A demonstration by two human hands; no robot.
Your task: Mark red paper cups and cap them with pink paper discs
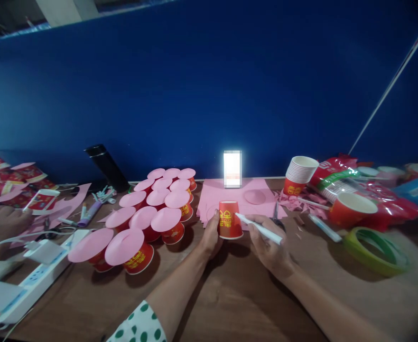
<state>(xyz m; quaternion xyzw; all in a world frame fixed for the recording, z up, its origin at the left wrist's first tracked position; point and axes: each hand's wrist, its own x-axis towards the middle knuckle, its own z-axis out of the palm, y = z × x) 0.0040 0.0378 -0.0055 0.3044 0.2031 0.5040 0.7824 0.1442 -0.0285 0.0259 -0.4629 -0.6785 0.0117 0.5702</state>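
A red paper cup (229, 221) with gold characters stands upside down at the middle of the table's near side. Around its left side curl the fingers of my left hand (211, 237). My right hand (271, 247) grips a white pen (264, 229), whose tip is at the cup's upper right side; whether it touches cannot be made out. Behind the cup lies a stack of pink paper sheets (209, 194), with a round outline or disc (256, 196) on top. To the left, several inverted red cups (143, 259) carry pink paper discs (125, 246).
A power strip (38, 275) with chargers and a black flask (106, 164) are at left, near another person's hand (4, 225). On the right are stacked cups (299, 173), a red plastic bag (383, 199), scissors (277, 216) and green tape (376, 251). A bright screen (232, 168) stands behind the paper.
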